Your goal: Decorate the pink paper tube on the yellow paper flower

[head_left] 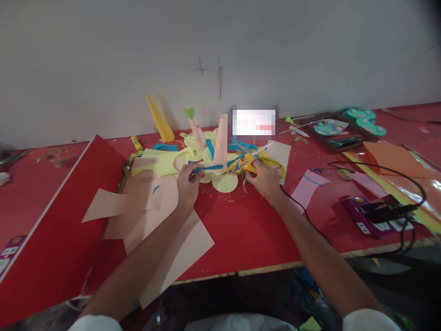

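My left hand (188, 183) is closed in a pinch on one end of a blue paper strip (211, 168) that lies across yellow paper shapes (225, 181). My right hand (264, 178) grips a yellow glue gun (250, 162) whose tip points at the strip's other end, and its black cord (303, 212) trails toward me. A peach paper cone (221, 141) stands upright just behind the strip, between the two hands.
Peach paper sheets (151, 207) lie at the left on the red table (248, 230). A second cone with a green top (195, 124) and a yellow roll (159, 118) stand by the wall. A pink sheet (309, 186), purple power strip (370, 216) and orange sheets (396, 158) lie right.
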`<act>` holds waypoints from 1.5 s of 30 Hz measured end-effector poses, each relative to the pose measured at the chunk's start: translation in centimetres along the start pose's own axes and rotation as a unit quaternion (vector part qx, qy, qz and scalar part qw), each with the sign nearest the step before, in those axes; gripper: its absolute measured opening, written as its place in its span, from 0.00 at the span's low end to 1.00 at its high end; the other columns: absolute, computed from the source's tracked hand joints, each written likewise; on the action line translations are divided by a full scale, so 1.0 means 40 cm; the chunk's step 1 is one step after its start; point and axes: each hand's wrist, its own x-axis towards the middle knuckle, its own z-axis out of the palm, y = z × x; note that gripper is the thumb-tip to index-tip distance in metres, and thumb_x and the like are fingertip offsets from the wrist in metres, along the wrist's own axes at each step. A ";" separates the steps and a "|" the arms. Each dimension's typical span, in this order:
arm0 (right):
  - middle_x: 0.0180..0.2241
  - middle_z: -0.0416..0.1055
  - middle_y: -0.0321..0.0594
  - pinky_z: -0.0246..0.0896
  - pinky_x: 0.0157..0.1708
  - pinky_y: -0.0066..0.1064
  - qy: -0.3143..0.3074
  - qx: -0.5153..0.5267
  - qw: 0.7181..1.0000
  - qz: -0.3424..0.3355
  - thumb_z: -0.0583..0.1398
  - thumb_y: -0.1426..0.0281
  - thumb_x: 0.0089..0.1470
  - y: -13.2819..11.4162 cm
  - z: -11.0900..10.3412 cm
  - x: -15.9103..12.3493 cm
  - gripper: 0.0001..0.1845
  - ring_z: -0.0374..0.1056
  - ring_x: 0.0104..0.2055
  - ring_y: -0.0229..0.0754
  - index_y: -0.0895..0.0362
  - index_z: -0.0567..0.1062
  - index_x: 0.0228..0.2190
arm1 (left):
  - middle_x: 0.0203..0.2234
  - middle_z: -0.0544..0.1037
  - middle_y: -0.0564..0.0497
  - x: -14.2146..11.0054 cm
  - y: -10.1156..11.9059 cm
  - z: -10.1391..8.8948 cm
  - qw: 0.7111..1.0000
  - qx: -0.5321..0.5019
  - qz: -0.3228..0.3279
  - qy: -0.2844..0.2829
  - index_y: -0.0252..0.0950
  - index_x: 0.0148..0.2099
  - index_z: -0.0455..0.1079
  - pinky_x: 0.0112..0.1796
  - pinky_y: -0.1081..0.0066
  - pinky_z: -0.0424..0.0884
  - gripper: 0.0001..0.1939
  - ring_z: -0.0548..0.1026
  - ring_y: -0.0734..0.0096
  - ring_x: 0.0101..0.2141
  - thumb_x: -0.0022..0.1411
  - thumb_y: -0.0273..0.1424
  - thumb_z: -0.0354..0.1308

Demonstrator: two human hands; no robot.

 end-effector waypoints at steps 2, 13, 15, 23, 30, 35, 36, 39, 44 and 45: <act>0.41 0.81 0.47 0.48 0.33 0.35 0.002 0.004 1.000 -0.004 0.59 0.68 0.57 0.000 -0.002 0.000 0.14 0.71 0.39 0.51 0.56 0.76 0.44 | 0.35 0.75 0.53 -0.003 0.003 0.002 1.000 -0.018 -0.022 0.002 0.38 0.46 0.74 0.38 0.72 0.75 0.10 0.78 0.75 0.32 0.62 0.33 0.64; 0.40 0.81 0.46 0.46 0.32 0.35 0.001 0.009 1.000 -0.005 0.58 0.69 0.56 0.004 -0.004 0.002 0.13 0.71 0.38 0.50 0.56 0.77 0.43 | 0.31 0.74 0.54 -0.012 0.022 0.007 1.000 -0.017 -0.023 -0.005 0.38 0.41 0.70 0.37 0.72 0.72 0.07 0.75 0.74 0.32 0.62 0.33 0.62; 0.39 0.81 0.46 0.45 0.32 0.35 0.002 0.007 1.000 -0.001 0.58 0.69 0.56 0.006 -0.005 0.002 0.13 0.71 0.37 0.50 0.56 0.77 0.43 | 0.31 0.74 0.53 -0.013 0.023 0.005 1.000 -0.008 -0.016 -0.008 0.38 0.41 0.70 0.37 0.73 0.72 0.06 0.75 0.74 0.32 0.62 0.33 0.62; 0.37 0.80 0.46 0.47 0.33 0.35 0.014 0.001 1.000 -0.007 0.59 0.68 0.56 0.013 -0.018 -0.001 0.12 0.70 0.38 0.50 0.57 0.79 0.40 | 0.31 0.73 0.53 -0.013 0.020 0.000 1.000 -0.005 -0.016 -0.004 0.37 0.41 0.70 0.36 0.73 0.71 0.06 0.74 0.74 0.32 0.63 0.33 0.61; 0.37 0.80 0.47 0.48 0.34 0.35 0.023 0.010 0.999 -0.023 0.58 0.69 0.56 0.015 -0.015 -0.001 0.11 0.71 0.38 0.50 0.57 0.79 0.39 | 0.35 0.72 0.52 -0.010 0.020 -0.002 1.000 -0.001 0.004 -0.016 0.38 0.42 0.72 0.37 0.74 0.71 0.06 0.74 0.74 0.34 0.64 0.33 0.61; 0.37 0.80 0.46 0.48 0.34 0.35 0.023 0.010 0.999 -0.020 0.58 0.69 0.56 0.013 -0.015 -0.003 0.12 0.70 0.38 0.50 0.57 0.79 0.40 | 0.38 0.75 0.51 -0.009 0.008 -0.002 1.000 -0.016 -0.014 -0.014 0.40 0.50 0.73 0.39 0.73 0.72 0.12 0.75 0.74 0.35 0.64 0.35 0.63; 0.37 0.80 0.46 0.48 0.34 0.35 0.023 0.009 1.000 -0.017 0.58 0.69 0.56 0.012 -0.015 -0.004 0.12 0.70 0.38 0.50 0.56 0.79 0.40 | 0.37 0.75 0.51 -0.009 0.006 -0.002 0.999 -0.021 -0.024 -0.009 0.39 0.50 0.72 0.39 0.73 0.72 0.14 0.75 0.74 0.34 0.63 0.35 0.64; 0.36 0.80 0.46 0.48 0.34 0.35 0.023 0.014 0.999 -0.019 0.58 0.69 0.57 0.010 -0.017 -0.004 0.12 0.70 0.37 0.49 0.56 0.79 0.40 | 0.34 0.75 0.52 -0.008 0.003 0.000 0.999 -0.029 -0.044 0.003 0.38 0.46 0.72 0.37 0.74 0.71 0.12 0.75 0.74 0.33 0.61 0.36 0.66; 0.37 0.80 0.46 0.49 0.34 0.35 0.025 0.016 0.999 -0.028 0.57 0.70 0.56 0.010 -0.017 -0.004 0.12 0.71 0.37 0.49 0.57 0.79 0.40 | 0.31 0.74 0.54 -0.009 0.010 0.004 0.998 -0.050 -0.037 0.009 0.38 0.41 0.71 0.37 0.74 0.72 0.11 0.75 0.74 0.32 0.60 0.37 0.66; 0.37 0.80 0.46 0.48 0.34 0.35 0.025 0.014 0.999 -0.026 0.58 0.69 0.56 0.010 -0.017 -0.004 0.12 0.70 0.37 0.49 0.57 0.79 0.40 | 0.30 0.74 0.54 -0.009 0.011 0.005 0.998 -0.051 -0.035 0.008 0.38 0.41 0.71 0.37 0.73 0.72 0.11 0.75 0.74 0.32 0.61 0.37 0.66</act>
